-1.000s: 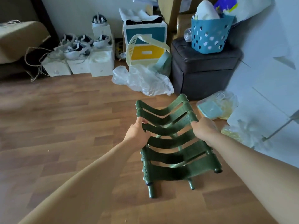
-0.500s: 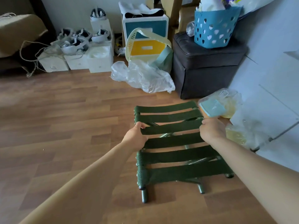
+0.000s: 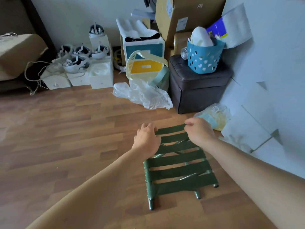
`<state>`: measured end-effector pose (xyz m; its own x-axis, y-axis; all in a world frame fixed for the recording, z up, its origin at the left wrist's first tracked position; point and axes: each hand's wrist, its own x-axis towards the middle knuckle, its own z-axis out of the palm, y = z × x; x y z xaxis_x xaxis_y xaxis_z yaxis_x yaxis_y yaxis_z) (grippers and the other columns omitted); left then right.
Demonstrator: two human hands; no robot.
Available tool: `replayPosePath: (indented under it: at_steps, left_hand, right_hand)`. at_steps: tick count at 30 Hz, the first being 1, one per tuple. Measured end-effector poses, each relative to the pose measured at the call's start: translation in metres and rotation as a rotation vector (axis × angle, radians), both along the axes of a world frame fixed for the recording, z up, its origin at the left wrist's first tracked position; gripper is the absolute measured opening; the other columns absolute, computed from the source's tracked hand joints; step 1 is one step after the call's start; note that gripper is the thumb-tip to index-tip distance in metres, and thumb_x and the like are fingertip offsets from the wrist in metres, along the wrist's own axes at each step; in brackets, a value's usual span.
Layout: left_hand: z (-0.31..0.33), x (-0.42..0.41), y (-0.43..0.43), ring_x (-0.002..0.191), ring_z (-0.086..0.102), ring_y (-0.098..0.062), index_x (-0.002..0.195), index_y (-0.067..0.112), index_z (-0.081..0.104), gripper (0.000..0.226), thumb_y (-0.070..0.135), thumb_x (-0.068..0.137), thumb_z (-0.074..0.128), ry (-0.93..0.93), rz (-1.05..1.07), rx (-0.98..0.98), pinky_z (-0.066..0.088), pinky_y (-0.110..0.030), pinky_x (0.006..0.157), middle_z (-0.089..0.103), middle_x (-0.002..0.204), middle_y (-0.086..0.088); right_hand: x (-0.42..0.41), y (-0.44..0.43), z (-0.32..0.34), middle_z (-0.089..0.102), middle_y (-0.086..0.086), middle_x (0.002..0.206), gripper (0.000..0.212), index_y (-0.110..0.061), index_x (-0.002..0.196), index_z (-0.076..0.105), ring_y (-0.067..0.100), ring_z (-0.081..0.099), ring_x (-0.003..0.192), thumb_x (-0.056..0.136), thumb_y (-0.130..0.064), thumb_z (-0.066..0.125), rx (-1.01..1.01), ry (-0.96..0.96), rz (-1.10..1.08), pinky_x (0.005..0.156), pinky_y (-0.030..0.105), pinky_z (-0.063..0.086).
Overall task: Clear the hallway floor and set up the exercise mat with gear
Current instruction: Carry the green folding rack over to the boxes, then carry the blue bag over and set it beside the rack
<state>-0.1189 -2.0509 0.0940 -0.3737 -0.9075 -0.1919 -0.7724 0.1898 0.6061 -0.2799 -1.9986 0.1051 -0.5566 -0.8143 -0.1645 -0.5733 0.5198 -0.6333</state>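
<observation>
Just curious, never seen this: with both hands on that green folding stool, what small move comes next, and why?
Probably lift the stool off the floor and carry it aside. The left hand and right hand both hold its far end, and it sits on open wooden floor meant to be cleared.

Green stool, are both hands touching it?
Touching. Head view: left hand grips the green stool at its left edge, right hand pinches its far strap.
</observation>
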Motion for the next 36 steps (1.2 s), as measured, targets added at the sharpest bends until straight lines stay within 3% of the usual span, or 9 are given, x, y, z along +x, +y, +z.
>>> replayPosePath:
  at_steps: [10, 14, 18, 21, 24, 27, 31, 33, 36]
  left_hand:
    - [0.219, 0.027, 0.037, 0.095, 0.051, -0.017, 0.108, 0.014, 0.056, 0.02, 0.014, 0.089, 0.049, 0.069, -0.041, 0.008, 0.042, -0.027, 0.079, 0.056, 0.108, 0.0]
    - [0.309, 0.035, 0.062, 0.072, 0.048, -0.006, 0.098, 0.02, 0.053, 0.01, 0.016, 0.088, 0.055, 0.09, -0.075, 0.038, 0.034, -0.017, 0.056, 0.054, 0.096, 0.004]
    - [0.395, 0.04, 0.089, 0.082, 0.055, -0.016, 0.11, 0.013, 0.056, 0.019, 0.015, 0.091, 0.054, 0.097, -0.148, 0.054, 0.045, -0.024, 0.068, 0.059, 0.099, -0.001]
    - [0.446, 0.047, 0.104, 0.096, 0.059, -0.025, 0.114, 0.012, 0.056, 0.023, 0.016, 0.091, 0.054, 0.06, -0.208, 0.007, 0.049, -0.032, 0.082, 0.061, 0.11, -0.007]
    - [0.483, 0.059, 0.119, 0.099, 0.059, -0.026, 0.112, 0.011, 0.057, 0.021, 0.014, 0.091, 0.055, 0.063, -0.271, 0.003, 0.052, -0.037, 0.088, 0.061, 0.111, -0.009]
    - [0.51, 0.071, 0.134, 0.097, 0.059, -0.023, 0.111, 0.013, 0.058, 0.021, 0.014, 0.09, 0.057, 0.05, -0.382, -0.01, 0.052, -0.034, 0.085, 0.061, 0.109, -0.006]
    - [0.528, 0.073, 0.156, 0.098, 0.059, -0.021, 0.111, 0.014, 0.059, 0.022, 0.016, 0.089, 0.059, 0.013, -0.514, -0.042, 0.048, -0.028, 0.081, 0.063, 0.111, -0.004]
    - [0.536, 0.067, 0.179, 0.106, 0.058, -0.022, 0.114, 0.011, 0.059, 0.025, 0.015, 0.09, 0.057, 0.039, -0.606, -0.035, 0.044, -0.027, 0.087, 0.062, 0.117, -0.007]
    - [0.546, 0.051, 0.234, 0.128, 0.043, -0.018, 0.126, 0.011, 0.055, 0.032, 0.014, 0.097, 0.043, 0.068, -0.787, 0.038, 0.033, -0.024, 0.099, 0.05, 0.137, -0.004]
  right_hand:
    - [0.036, 0.038, 0.229, 0.056, 0.003, 0.092, 0.022, -0.013, 0.1, 0.068, 0.02, 0.049, 0.082, 0.093, -0.019, 0.047, 0.041, -0.074, 0.05, 0.07, 0.028, 0.041]
    - [0.054, 0.065, 0.323, 0.044, 0.001, 0.059, 0.037, -0.018, 0.053, 0.048, 0.024, 0.044, 0.066, 0.09, -0.013, 0.047, 0.02, -0.099, 0.083, 0.051, 0.027, 0.032]
    - [0.072, 0.093, 0.405, 0.065, 0.005, 0.086, 0.023, -0.014, 0.086, 0.072, 0.027, 0.058, 0.084, 0.091, -0.018, 0.049, 0.036, -0.114, 0.071, 0.066, 0.024, 0.041]
    - [0.086, 0.115, 0.45, 0.06, 0.003, 0.074, 0.023, -0.015, 0.069, 0.067, 0.024, 0.05, 0.075, 0.088, -0.017, 0.054, 0.01, -0.11, 0.06, 0.058, 0.026, 0.038]
    - [0.102, 0.141, 0.485, 0.065, 0.008, 0.088, 0.017, -0.008, 0.086, 0.071, 0.023, 0.056, 0.081, 0.088, -0.015, 0.055, -0.039, -0.112, 0.008, 0.067, 0.026, 0.041]
    - [0.12, 0.172, 0.507, 0.059, 0.003, 0.072, 0.025, -0.013, 0.066, 0.064, 0.025, 0.052, 0.076, 0.088, -0.011, 0.052, -0.092, -0.125, -0.064, 0.056, 0.025, 0.037]
    - [0.134, 0.212, 0.524, 0.064, 0.009, 0.096, 0.02, -0.002, 0.101, 0.068, 0.024, 0.058, 0.089, 0.091, -0.012, 0.054, -0.132, -0.14, -0.156, 0.06, 0.022, 0.04]
    - [0.139, 0.248, 0.531, 0.065, 0.01, 0.101, 0.022, 0.001, 0.105, 0.066, 0.021, 0.06, 0.092, 0.091, -0.013, 0.055, -0.138, -0.127, -0.246, 0.057, 0.024, 0.043]
    - [0.138, 0.315, 0.534, 0.068, 0.018, 0.096, 0.022, 0.005, 0.095, 0.067, 0.032, 0.063, 0.097, 0.088, -0.012, 0.054, -0.149, -0.082, -0.42, 0.074, 0.035, 0.048]
